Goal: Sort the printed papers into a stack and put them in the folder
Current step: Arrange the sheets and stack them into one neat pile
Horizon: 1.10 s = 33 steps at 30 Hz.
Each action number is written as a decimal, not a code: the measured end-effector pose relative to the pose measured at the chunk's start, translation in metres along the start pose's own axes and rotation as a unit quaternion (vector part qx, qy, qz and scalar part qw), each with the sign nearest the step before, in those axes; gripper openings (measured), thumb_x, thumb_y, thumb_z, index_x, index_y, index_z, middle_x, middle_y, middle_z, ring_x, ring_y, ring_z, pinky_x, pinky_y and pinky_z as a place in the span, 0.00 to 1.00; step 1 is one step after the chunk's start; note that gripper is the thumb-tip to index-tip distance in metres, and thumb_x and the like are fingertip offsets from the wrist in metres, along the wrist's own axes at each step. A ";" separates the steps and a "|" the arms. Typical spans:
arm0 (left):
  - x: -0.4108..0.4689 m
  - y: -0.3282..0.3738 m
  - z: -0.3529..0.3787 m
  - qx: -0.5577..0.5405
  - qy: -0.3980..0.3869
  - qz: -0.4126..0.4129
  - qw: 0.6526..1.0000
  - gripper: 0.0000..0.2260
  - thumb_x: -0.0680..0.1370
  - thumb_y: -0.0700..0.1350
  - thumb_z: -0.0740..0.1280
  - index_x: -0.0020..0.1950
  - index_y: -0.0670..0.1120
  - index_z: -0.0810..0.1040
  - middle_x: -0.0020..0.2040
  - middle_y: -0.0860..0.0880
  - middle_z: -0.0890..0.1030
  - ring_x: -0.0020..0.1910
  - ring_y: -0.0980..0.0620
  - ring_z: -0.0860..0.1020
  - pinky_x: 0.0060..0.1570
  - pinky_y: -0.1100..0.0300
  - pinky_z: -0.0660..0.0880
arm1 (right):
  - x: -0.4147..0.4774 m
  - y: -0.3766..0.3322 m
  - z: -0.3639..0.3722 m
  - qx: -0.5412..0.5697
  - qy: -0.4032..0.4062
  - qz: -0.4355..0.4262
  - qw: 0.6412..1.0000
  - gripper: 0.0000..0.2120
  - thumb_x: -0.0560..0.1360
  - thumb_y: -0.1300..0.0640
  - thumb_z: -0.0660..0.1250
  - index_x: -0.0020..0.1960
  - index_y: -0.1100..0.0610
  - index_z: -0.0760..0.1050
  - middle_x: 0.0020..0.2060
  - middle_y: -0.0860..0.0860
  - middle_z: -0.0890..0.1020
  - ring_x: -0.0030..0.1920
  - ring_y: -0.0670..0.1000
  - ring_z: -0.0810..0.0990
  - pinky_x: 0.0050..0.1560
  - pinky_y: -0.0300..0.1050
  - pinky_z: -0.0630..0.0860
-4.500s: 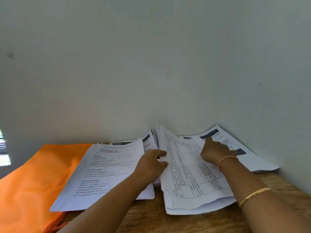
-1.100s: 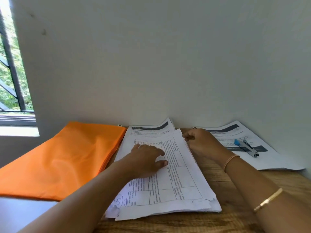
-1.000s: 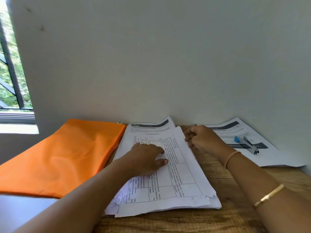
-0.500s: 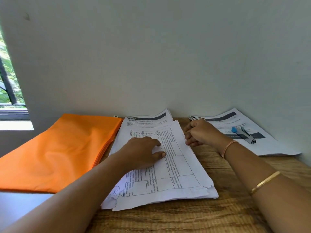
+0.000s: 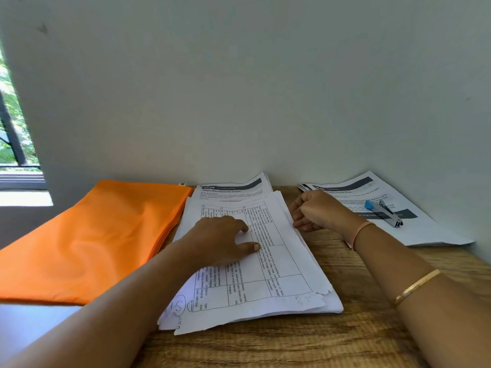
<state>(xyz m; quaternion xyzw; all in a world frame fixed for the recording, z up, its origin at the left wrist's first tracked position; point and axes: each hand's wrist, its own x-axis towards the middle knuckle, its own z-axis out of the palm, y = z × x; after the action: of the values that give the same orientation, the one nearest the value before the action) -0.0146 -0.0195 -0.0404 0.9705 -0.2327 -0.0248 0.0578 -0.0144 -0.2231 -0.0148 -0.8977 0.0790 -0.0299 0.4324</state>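
A stack of printed papers [image 5: 279, 274] lies on the wooden table [image 5: 345, 341], topped by a sheet with a printed grid and torn near corners. My left hand [image 5: 220, 240] rests flat on the stack's middle, fingers spread. My right hand [image 5: 316, 211] sits at the stack's far right edge with its fingers curled, and nothing shows in it. A sheet with a dark header [image 5: 231, 189] sticks out beyond the stack's far end. The orange folder [image 5: 93, 235] lies closed to the left, touching the stack's left side.
A second pile of printed papers [image 5: 425, 229] lies at the far right against the wall, with a blue-capped pen [image 5: 382, 212] on top. The wall runs close behind everything. A window [image 5: 16, 144] is at the far left.
Earlier both hands turned a sheet from the right pile onto the left stack. In the last second my right hand slid from the stack's far edge down its right side; my left hand stayed put.
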 end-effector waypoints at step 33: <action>-0.001 -0.005 -0.001 -0.053 0.000 -0.017 0.998 0.26 0.78 0.61 0.59 0.74 0.54 0.61 0.73 0.52 0.64 0.70 0.51 0.66 0.68 0.54 0.64 | 0.000 -0.005 0.007 0.018 -0.031 -0.006 0.999 0.18 0.78 0.66 0.53 0.65 0.54 0.70 0.56 0.54 0.78 0.41 0.47 0.82 0.40 0.41 0.71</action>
<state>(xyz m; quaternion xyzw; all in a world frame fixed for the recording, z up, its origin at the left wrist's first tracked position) -0.0131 -0.0151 -0.0397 0.9700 -0.2141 -0.0385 0.1088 -0.0129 -0.2149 -0.0150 -0.8909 0.0591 -0.0060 0.4502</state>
